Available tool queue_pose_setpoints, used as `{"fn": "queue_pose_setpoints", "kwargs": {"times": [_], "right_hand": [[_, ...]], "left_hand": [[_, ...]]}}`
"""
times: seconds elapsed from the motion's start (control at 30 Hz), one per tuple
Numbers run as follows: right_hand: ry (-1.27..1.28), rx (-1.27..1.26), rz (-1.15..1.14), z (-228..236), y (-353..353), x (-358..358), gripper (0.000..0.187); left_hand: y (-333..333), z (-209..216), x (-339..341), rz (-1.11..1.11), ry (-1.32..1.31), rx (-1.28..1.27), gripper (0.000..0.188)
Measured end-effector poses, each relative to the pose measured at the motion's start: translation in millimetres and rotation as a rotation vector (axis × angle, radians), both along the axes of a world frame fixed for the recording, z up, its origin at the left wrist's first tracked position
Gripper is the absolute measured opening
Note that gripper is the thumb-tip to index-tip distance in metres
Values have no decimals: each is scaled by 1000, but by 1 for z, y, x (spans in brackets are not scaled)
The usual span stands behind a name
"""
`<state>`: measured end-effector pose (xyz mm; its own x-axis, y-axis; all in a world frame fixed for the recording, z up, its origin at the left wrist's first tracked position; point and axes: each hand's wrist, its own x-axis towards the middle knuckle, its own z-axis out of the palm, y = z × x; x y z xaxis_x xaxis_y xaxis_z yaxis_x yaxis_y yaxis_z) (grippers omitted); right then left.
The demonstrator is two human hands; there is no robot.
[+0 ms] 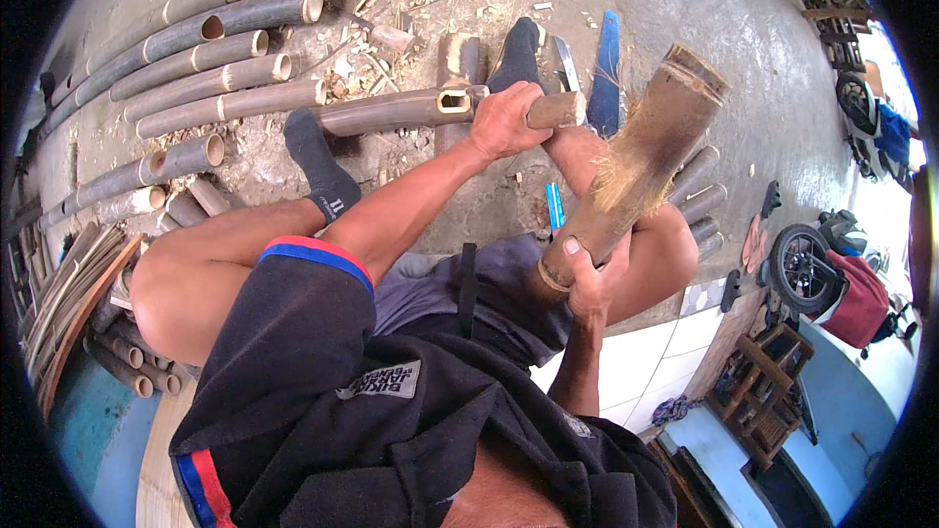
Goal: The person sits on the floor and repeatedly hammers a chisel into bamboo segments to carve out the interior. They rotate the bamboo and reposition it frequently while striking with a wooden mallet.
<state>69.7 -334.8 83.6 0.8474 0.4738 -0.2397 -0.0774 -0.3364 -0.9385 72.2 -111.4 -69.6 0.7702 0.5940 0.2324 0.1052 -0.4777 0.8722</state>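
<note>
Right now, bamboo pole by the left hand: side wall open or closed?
Open: pale-edged hole in the bamboo pole, beside the left hand. Cannot tell whether it goes through.

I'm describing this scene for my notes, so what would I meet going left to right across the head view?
Bundle of thin strips → dark sock on the left foot → left hand gripping a wooden piece → right hand holding a thick bamboo tube → black wheel.
</note>
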Motion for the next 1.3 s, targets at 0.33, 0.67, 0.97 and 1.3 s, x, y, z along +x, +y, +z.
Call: {"fn": "queue_pose_setpoints", "kwargs": {"times": [0.33, 0.67, 0.97, 1.3], "right_hand": [[-24, 186, -134, 5, 8, 0, 83], [-96, -126, -145, 2, 38, 16, 86], [-13, -107, -95, -7, 30, 21, 81], [-141, -211, 16, -5, 48, 17, 79]], "left_hand": [[7, -7, 4, 17, -83, -84, 42], [10, -17, 1, 5, -24, -74, 40], [9, -23, -3, -32, 2, -28, 38], [6, -32, -10, -25, 56, -44, 36]]}}
